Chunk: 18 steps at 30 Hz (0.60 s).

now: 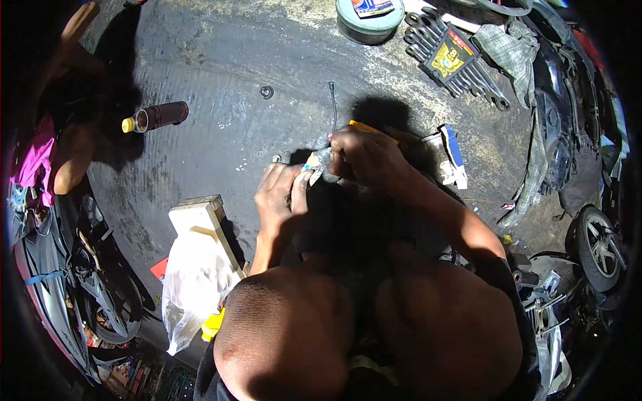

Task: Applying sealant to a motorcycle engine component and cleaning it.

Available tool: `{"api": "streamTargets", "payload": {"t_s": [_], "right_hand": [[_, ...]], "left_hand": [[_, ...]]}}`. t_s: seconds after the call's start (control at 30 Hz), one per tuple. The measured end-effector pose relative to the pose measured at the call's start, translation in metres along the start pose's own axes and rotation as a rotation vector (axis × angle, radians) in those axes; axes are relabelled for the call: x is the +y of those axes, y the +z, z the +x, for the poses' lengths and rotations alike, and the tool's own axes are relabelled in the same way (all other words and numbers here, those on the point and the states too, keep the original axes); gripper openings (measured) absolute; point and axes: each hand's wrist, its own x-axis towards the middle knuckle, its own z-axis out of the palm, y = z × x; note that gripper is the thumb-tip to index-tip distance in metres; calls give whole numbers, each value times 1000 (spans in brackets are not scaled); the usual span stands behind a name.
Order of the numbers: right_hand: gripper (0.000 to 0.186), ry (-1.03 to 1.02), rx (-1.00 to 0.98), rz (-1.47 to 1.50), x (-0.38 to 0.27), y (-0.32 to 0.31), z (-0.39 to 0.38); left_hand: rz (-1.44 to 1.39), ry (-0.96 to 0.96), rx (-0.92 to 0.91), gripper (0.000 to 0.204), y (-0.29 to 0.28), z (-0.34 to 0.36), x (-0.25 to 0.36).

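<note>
Between my two hands is a small, crumpled packet [315, 164] with white, yellow and blue print. My left hand [277, 194] pinches its left side between thumb and fingers. On its other side, my right hand [361, 157] is closed, the fingertips curled at the packet's upper right; shadow hides part of that grip. Just beyond my hands lies a thin black cable or rod [333, 107] with a small knob at its far end. Farther left, a small round black part [267, 92] rests on the floor. A yellow object [364, 127] shows partly behind my right hand.
A dark-liquid bottle [160, 117] lies left, near another person's leg [73, 157]. Far right are a wrench set [455, 60] and round tin [370, 30]. A torn blue-white box [453, 157], plastic bag [197, 281], cream block [200, 217] and wheel [598, 248] surround me.
</note>
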Motion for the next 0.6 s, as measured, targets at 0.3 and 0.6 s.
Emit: {"api": "streamTargets", "payload": {"t_s": [0.3,0.6], "right_hand": [[41,-12,-76,170,0,-11,9],[47,-28,-144,187,-3,-23,12]], "left_hand": [[37,122,-7,3,-10,1,-3],[36,198,-83,5,-13,5,-8]]}}
